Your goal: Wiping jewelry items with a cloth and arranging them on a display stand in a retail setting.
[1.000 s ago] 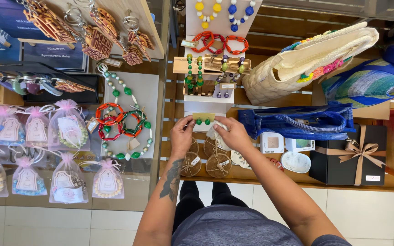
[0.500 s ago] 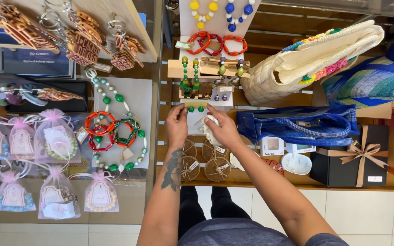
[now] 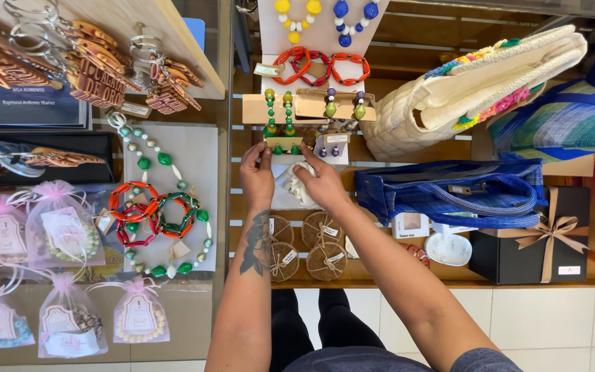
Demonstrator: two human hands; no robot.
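Now, hands: both of mine reach forward over the wooden slat shelf (image 3: 380, 272), side by side, nearly touching at the fingertips.
Left hand (image 3: 257, 176): my fingers are pinched together on the lower edge of a small card of green bead earrings (image 3: 280, 117), thumb beneath, fingertips on its near corner.
Right hand (image 3: 323, 182): my fingers close on the same card from the other side, index finger raised toward its edge; a white wrapped bundle (image 3: 297, 186) sits under my palm, and I cannot tell whether I grip it or only cover it.
Earring card: directly ahead of my fingertips, upright against a pale display stand (image 3: 321, 41).
Beyond my hands: orange and red bracelets (image 3: 319, 63) hang on that stand, with yellow and blue beads above them.
Below my wrists: round woven coasters (image 3: 308, 244) tied with string, just beside both forearms.
Right of my right hand: a blue woven bag (image 3: 449, 189), near; past it a black gift box (image 3: 538, 248) with a tan ribbon, and a cream straw bag (image 3: 470, 83) farther ahead.
Left of my left hand: a green bead necklace (image 3: 163, 207) with looped bracelets, and pink mesh pouches (image 3: 63, 231), well apart.
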